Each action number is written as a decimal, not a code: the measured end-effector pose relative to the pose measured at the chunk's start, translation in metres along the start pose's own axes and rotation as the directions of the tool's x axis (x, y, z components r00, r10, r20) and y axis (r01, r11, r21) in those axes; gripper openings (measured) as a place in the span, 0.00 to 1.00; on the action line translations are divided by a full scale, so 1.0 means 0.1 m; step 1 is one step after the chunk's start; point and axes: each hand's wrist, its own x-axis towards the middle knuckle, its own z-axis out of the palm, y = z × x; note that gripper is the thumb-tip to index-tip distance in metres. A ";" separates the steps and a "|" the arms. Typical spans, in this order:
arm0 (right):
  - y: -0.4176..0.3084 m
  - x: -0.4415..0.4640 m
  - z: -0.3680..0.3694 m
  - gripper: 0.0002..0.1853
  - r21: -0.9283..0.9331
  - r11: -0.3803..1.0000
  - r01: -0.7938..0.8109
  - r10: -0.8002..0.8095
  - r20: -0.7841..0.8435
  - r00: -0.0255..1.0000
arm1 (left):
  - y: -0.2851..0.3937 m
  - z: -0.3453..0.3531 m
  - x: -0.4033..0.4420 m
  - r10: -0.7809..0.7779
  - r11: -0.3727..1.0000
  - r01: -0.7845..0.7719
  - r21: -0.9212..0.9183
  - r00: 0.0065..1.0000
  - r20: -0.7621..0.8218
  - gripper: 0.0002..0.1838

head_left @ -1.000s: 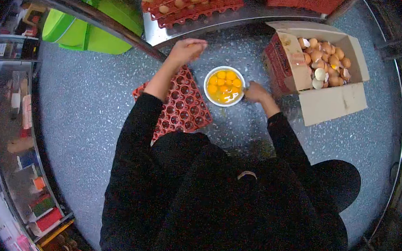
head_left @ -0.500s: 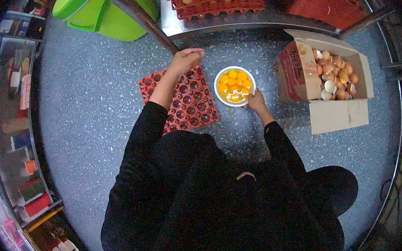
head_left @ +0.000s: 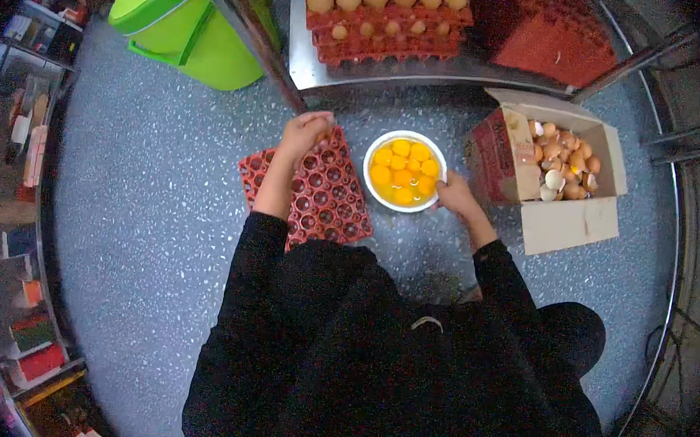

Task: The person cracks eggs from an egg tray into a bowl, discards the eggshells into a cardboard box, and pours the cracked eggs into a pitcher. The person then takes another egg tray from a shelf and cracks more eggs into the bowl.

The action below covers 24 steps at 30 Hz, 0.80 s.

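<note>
White bowl (head_left: pixel 367 166) sits on the floor (head_left: pixel 154 242), raw yolks (head_left: pixel 401 175) inside. Right hand (head_left: pixel 455 193) is at the bowl's right rim, grip pinching it; yolks lie just left of that grip. Left hand (head_left: pixel 306 134) is left of the bowl, apart from it, above the far part of the red egg tray (head_left: pixel 327 195). Its grip is curled; can't tell if anything's inside. Cardboard box (head_left: pixel 521 151) with eggshells (head_left: pixel 570 164): right of the bowl, past the right hand. Loaded egg trays (head_left: pixel 388 45): beyond the bowl.

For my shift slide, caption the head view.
Right hand on round white bowl of yellow yolks, left hand over red plastic egg tray.
</note>
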 end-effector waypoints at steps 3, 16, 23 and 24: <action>-0.17 -0.06 -0.22 0.16 -0.019 0.995 0.095 -0.094 0.047 0.994 | -0.20 -0.11 0.02 0.063 0.997 -0.064 -0.040 0.998 -0.025 0.14; -2.40 -1.36 -1.47 0.12 0.025 0.990 0.137 -0.138 0.016 0.990 | -0.01 -0.36 -0.37 0.114 0.988 -0.121 -0.096 0.990 -0.079 0.11; -3.31 -1.87 -1.99 0.10 -0.109 0.974 0.199 -0.213 -0.139 0.967 | 1.96 -0.02 -0.63 0.580 0.812 -0.581 0.051 0.796 -0.174 0.14; -3.28 -1.66 -2.24 0.09 -0.185 0.943 0.277 -0.294 -0.068 0.953 | 2.34 0.05 -0.68 0.654 0.752 -0.657 0.054 0.734 -0.183 0.16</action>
